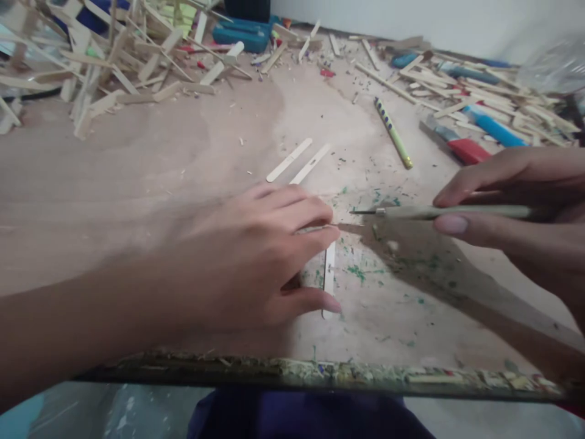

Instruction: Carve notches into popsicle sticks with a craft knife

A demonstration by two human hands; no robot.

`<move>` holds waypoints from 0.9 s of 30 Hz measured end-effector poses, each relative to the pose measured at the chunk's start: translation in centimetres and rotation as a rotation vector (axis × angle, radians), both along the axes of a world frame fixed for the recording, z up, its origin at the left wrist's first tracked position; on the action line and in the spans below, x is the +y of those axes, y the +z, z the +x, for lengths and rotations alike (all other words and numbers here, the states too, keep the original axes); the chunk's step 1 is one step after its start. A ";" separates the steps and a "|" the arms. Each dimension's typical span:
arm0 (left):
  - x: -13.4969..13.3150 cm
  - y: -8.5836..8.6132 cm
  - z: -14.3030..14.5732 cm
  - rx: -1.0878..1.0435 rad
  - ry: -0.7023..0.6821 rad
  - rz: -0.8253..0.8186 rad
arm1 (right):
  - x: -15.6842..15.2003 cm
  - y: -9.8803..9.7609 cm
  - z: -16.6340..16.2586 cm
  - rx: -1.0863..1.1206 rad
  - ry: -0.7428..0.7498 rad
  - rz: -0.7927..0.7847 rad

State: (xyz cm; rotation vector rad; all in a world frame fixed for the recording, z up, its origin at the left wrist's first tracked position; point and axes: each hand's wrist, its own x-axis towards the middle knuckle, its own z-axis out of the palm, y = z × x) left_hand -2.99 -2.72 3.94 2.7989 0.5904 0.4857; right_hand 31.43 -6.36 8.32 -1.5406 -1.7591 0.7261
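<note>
My left hand (269, 244) lies palm down on the table, thumb and fingertips pressing on a pale wooden craft stick (329, 274). A small dark mark or slot shows on the bare part of this stick; its far end is hidden under the fingers. To the right, my right hand (507, 207) pinches a slim craft tool (411, 211) with a light handle, a metal collar and a thin dark point. The point is a little right of my left fingertips, apart from the stick. Beyond my left hand lie two more sticks, a plain one (289, 160) and a slotted one (313, 163).
A yellow dotted pencil (393, 133) and a red-handled tool (466, 149) lie beyond my right hand. Joined sticks (114, 67) pile up at the back left, near a teal object (242, 35). Loose sticks (479, 85) heap at the right. Shavings line the front edge (347, 372).
</note>
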 end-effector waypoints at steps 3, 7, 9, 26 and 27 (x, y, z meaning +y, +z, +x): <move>0.2 -0.5 0.2 0.031 -0.015 0.033 | 0.6 0.5 0.0 0.199 -0.045 -0.037; 0.7 -1.0 0.5 0.057 0.004 -0.022 | 1.0 2.0 -1.4 0.340 0.043 0.026; 0.9 -0.8 0.5 0.116 -0.010 -0.067 | 0.6 2.9 -2.7 0.361 0.089 0.088; -0.1 -2.1 0.5 -0.010 0.037 -0.037 | 1.1 -0.5 -3.9 0.137 0.284 0.076; -0.2 -2.0 0.5 0.006 0.038 -0.040 | 1.0 -1.0 -3.5 0.101 0.277 0.060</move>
